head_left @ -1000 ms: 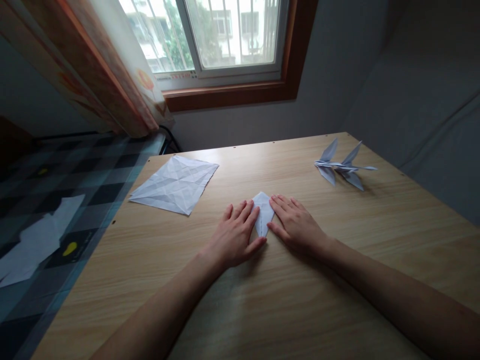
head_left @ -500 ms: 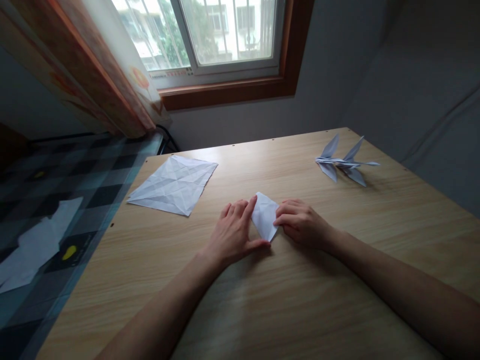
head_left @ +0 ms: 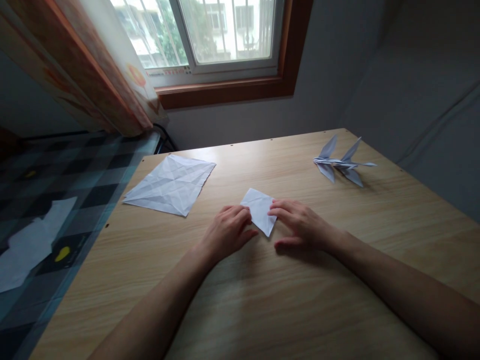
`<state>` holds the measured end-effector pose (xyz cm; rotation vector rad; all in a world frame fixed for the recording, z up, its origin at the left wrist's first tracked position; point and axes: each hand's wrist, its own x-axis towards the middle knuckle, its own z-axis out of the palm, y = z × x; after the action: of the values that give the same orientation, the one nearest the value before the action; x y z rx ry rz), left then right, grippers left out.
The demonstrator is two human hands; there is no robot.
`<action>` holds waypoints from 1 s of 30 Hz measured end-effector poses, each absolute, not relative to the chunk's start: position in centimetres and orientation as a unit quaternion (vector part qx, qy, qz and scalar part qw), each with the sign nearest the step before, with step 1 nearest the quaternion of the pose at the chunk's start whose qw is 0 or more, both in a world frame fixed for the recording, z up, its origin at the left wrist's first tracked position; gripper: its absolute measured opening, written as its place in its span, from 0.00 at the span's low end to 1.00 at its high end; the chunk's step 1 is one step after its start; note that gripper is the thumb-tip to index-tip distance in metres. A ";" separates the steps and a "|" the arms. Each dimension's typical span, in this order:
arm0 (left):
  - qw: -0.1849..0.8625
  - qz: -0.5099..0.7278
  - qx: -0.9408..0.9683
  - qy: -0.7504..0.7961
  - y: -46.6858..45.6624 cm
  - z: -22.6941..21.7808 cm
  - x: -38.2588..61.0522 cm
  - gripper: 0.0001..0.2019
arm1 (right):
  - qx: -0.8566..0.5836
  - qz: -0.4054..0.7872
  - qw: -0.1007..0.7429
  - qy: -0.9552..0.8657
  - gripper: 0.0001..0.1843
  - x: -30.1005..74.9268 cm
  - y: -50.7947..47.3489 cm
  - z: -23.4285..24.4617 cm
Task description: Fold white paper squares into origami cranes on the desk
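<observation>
A small folded white paper (head_left: 259,210) lies flat on the wooden table (head_left: 240,305) between my hands. Fingertips of my left hand (head_left: 230,230) touch its left edge, the thumb held apart below them. On the opposite edge rest the fingertips of my right hand (head_left: 298,222), with the thumb spread away toward me on the wood. Neither hand is wrapped round the paper; both lie with their fingers apart.
A creased, unfolded paper sheet (head_left: 172,185) lies at the table's back left. At the back right stands a folded paper figure (head_left: 341,162) with pointed wings. Torn paper (head_left: 37,240) lies on the checked cloth (head_left: 22,320) to the left. Beyond is a window (head_left: 228,35).
The folded paper has turned slightly and shifted a little left. My left hand has drawn back to the paper's left edge. My right hand's fingers have loosened from a pinch and its thumb has spread.
</observation>
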<state>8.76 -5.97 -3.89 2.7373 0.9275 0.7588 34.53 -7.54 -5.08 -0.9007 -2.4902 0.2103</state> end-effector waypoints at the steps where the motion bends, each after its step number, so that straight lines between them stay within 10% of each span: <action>1: 0.064 0.267 0.907 0.320 -6.0 -3.9 8.8 0.11 | -0.339 0.073 0.237 -0.908 0.33 34.4 -7.6 -5.1; 17: -0.080 0.155 0.956 0.237 -6.1 -2.7 8.8 0.10 | -0.395 0.018 0.256 -0.882 0.19 34.0 -7.8 -5.1; 23: 0.013 0.254 0.917 0.307 -6.3 -3.3 9.0 0.09 | -0.378 -0.055 0.409 -0.829 0.05 33.0 -8.6 -4.6; 30: 0.120 0.364 0.814 0.436 -6.5 -3.5 9.5 0.12 | -0.285 -0.013 0.325 -0.902 0.06 32.2 -8.8 -4.7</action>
<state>9.53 -6.51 -3.50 2.3796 1.2735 1.0621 32.18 -8.77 -4.70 -0.7474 -2.3635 -0.0328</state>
